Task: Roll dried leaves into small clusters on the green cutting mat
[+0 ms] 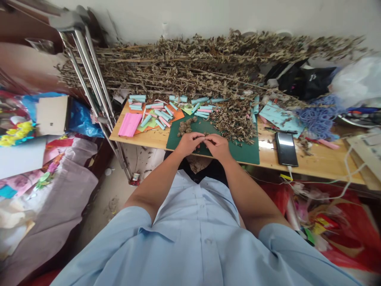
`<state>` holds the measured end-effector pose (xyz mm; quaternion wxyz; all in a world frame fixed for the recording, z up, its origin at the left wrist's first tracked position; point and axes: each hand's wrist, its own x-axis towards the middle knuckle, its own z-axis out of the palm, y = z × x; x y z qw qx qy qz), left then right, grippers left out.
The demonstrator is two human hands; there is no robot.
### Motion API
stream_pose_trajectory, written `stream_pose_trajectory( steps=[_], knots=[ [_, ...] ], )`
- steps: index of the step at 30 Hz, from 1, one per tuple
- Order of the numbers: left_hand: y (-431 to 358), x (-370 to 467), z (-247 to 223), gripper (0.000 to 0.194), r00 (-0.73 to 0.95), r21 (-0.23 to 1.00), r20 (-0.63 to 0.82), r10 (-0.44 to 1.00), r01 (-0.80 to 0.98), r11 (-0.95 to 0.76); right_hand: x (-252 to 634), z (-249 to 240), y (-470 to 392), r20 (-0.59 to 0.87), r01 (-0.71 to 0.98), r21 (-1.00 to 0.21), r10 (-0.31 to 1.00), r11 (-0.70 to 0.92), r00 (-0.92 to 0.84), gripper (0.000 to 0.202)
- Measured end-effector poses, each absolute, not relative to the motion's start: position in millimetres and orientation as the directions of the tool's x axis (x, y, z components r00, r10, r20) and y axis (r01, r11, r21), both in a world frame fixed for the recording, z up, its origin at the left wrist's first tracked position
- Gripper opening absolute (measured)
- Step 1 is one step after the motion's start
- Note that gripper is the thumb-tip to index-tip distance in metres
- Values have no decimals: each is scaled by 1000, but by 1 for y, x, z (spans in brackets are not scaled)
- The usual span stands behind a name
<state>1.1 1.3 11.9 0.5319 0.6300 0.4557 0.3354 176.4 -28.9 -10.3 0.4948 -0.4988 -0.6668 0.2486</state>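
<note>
My left hand and my right hand meet at the fingertips over the front edge of a green mat. Both are closed in a pinch; a small bit of dried plant seems to show between them, too small to make out well. Just behind my left hand lies a little heap of brown clumps on the mat. Beyond my right hand spreads a pile of crumbled dry leaves. Rolled blue and pink paper tubes lie left of the mat, near a pink paper stack.
Long dried plant stalks stretch along the wall. Metal crutches lean at the left table edge. On the right are a phone with a white cable, blue paper, tangled purple string and a plastic bag.
</note>
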Motion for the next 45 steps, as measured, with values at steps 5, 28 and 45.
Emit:
stream_pose_trajectory(
  steps=[5, 28, 45],
  knots=[
    [1, 2, 10, 31, 348, 957, -14, 937, 277, -89, 178, -13, -31, 320, 396, -883, 941, 253, 112, 18],
    [2, 8, 5, 17, 460, 801, 147, 876, 464, -378, 177, -9, -29, 329, 465, -844, 943, 267, 56, 20],
    [2, 7, 12, 15, 439, 868, 72, 896, 415, -273, 177, -4, -31, 197, 316, -940, 962, 131, 190, 22]
  ],
)
